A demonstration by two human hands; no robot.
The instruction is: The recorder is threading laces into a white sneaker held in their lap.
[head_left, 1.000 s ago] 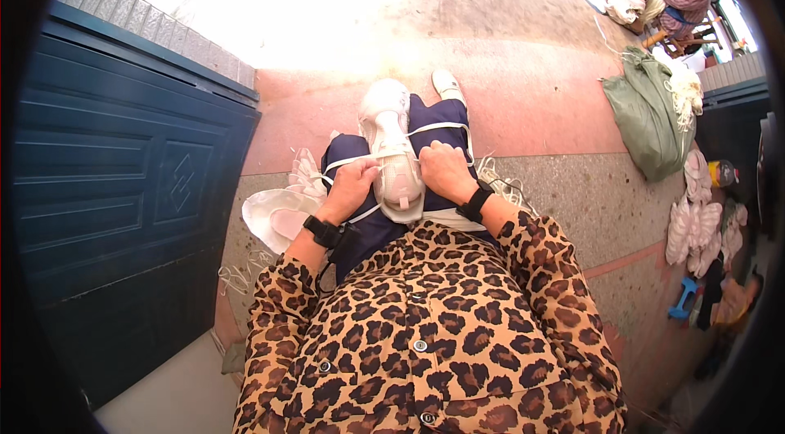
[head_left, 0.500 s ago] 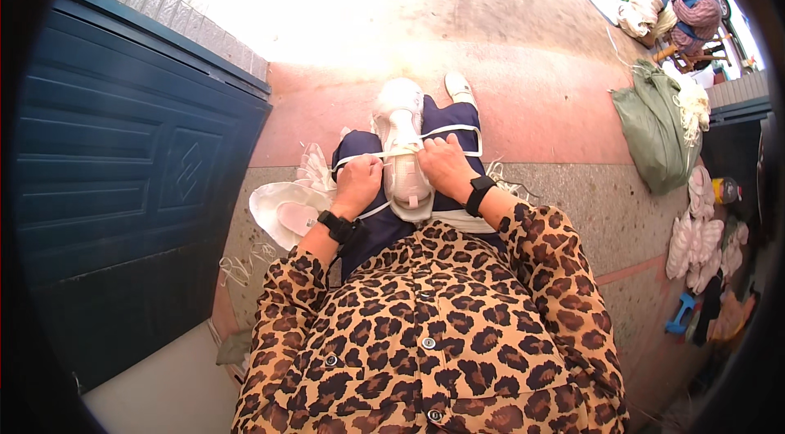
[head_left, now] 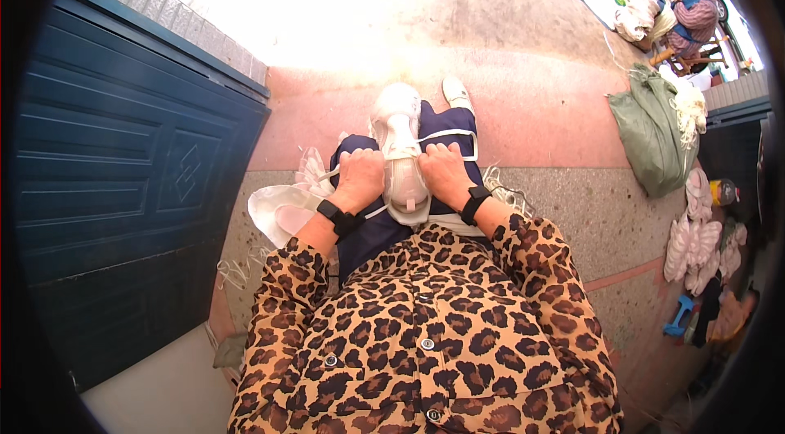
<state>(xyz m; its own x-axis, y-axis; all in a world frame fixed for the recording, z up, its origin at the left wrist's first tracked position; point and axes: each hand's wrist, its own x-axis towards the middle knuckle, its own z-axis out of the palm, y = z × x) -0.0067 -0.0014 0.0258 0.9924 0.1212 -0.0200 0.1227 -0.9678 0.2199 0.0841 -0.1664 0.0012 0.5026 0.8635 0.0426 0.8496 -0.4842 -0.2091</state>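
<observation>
A pale white shoe [head_left: 401, 130] lies lengthwise across my lap, on the dark blue cloth [head_left: 350, 142] over my legs. My left hand [head_left: 361, 178] is closed in a fist at the shoe's left side, and a white lace runs out of it over the cloth. At the right side my right hand [head_left: 444, 175] is closed too. The white lace [head_left: 450, 134] loops over my right leg and back toward that hand. My fingertips are mostly hidden, so the exact grip cannot be seen.
White shoe parts [head_left: 282, 213] lie left of my lap, by a blue door [head_left: 147, 156]. Loose cords [head_left: 507, 188] are at my right. Further right stand a green sack [head_left: 654, 131] and a pile of pale shoe parts [head_left: 693, 242]. Another person [head_left: 691, 17] sits at the far right.
My left hand has shifted slightly up and turned into a fist, knuckles away from me. The lace stretched across the shoe before; now less of it shows between my hands.
</observation>
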